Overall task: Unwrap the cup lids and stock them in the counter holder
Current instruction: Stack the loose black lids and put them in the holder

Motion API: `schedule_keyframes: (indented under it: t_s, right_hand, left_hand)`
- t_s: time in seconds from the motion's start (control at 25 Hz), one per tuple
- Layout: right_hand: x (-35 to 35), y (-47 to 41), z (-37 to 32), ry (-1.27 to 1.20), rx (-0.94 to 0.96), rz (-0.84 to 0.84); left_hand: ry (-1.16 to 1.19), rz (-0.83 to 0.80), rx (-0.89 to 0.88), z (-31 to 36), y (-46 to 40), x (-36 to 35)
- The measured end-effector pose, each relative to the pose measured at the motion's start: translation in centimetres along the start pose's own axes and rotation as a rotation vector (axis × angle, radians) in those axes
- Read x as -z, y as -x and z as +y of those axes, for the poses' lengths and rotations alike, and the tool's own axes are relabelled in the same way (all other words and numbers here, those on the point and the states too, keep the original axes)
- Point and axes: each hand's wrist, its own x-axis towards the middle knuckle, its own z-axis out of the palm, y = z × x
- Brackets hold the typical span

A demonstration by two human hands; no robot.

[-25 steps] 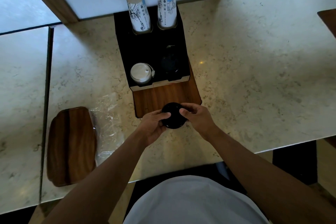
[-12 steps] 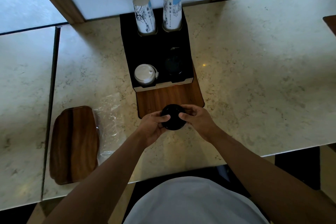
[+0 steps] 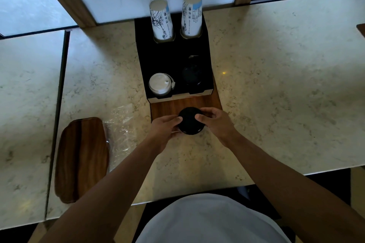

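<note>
A stack of black cup lids (image 3: 190,121) is held between my left hand (image 3: 165,131) and my right hand (image 3: 216,123), just in front of the black counter holder (image 3: 173,59). Both hands grip its sides, thumbs on top. White lids (image 3: 160,85) fill the holder's front left slot. The front right slot (image 3: 192,74) looks dark, with black lids in it. Two stacks of printed paper cups (image 3: 161,19) stand in the holder's rear slots.
The holder sits on a wooden board (image 3: 185,104) on a marble counter (image 3: 276,94). A crumpled clear plastic wrapper (image 3: 120,130) lies at the left, beside a wooden tray (image 3: 81,158). Windows run behind the counter.
Both hands have kept their grip on the black lid stack, which stays in front of the holder. The camera view has shifted slightly.
</note>
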Motion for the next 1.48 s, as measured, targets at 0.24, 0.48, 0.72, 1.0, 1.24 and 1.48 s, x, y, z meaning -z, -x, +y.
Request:
schedule_keyframes:
  t_s: [0.24,0.48,0.72,1.0,1.24,1.48]
  right_hand:
    - [0.3,-2.7,-3.0,0.188,0.128,0.037]
    - [0.5,-7.2,-7.1,0.335,0.169,0.114]
    - [0.9,-11.0,-10.1,0.303,0.185,0.19]
    - [0.6,-11.7,-9.9,0.461,0.332,0.271]
    - [-0.2,-12.3,-9.9,0.612,0.329,0.269]
    - [-0.7,-12.6,-9.8,0.662,0.268,0.234]
  left_hand:
    - [-0.046,0.066,-0.061,3.0,-2.4,-1.2]
    - [0.139,0.123,-0.105,7.1,-4.8,-3.2]
    - [0.182,0.186,-0.127,9.4,-8.1,-5.1]
    - [0.008,0.357,-0.174,9.2,-10.4,-5.8]
    - [-0.1,0.418,-0.161,8.5,-11.3,-5.8]
    - [-0.126,0.412,-0.13,8.9,-11.6,-6.1]
